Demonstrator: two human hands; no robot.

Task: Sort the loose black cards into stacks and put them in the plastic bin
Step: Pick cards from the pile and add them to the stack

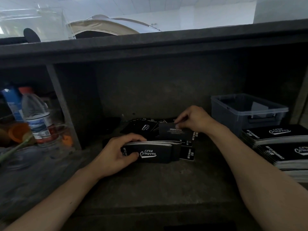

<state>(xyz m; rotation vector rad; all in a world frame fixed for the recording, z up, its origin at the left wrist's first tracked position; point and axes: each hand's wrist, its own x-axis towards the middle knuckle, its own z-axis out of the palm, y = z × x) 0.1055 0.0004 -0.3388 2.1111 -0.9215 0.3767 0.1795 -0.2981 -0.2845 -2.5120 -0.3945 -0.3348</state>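
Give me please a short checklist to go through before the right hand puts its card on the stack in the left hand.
1. Left hand grips the stack securely: ok, thumb on its face, fingers over the top edge.
2. Right hand pinches only one card: cannot tell.
3. Card shows the same side as the stack: not ok, it shows DRINK&COFFEE, the stack shows the Club Camping logo.
4. Stack edges flush: not ok, cards stick out at its right end.
5. Plastic bin open: ok, no lid on it.
6. Loose cards all gathered: not ok, several lie behind the hands.
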